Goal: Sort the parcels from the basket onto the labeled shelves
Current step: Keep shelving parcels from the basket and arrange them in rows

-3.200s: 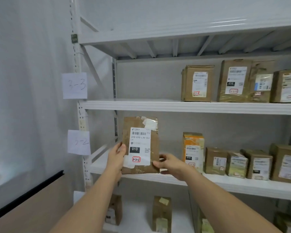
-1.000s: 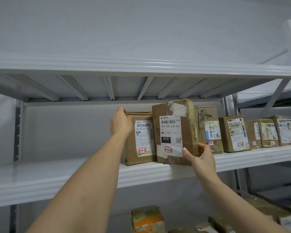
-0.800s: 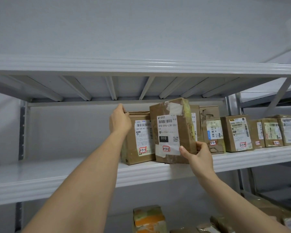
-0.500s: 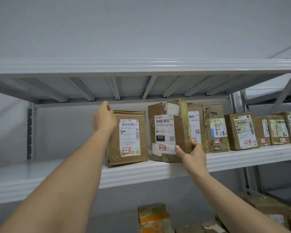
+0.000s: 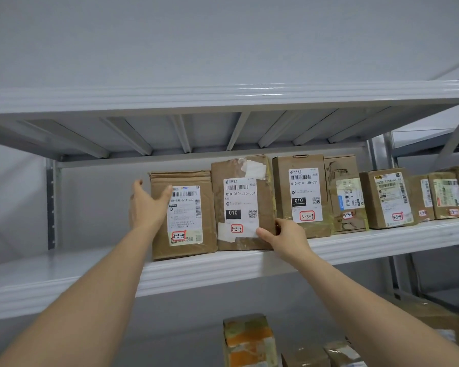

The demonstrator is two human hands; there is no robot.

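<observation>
Parcel 3-3-6 stands on the shelf between the hands: right hand pinching its lower corner, left hand spread wide on neighbouring parcel 3-3-5. Placement looks nearly done; next, release and fetch another.

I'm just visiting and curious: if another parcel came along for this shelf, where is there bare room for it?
The shelf is bare left of the 3-3-5 parcel, out to the upright post. From there rightward the boxes stand side by side: the 3-3-6 parcel, the 3-3-7 parcel and the rest, with no gap.
</observation>
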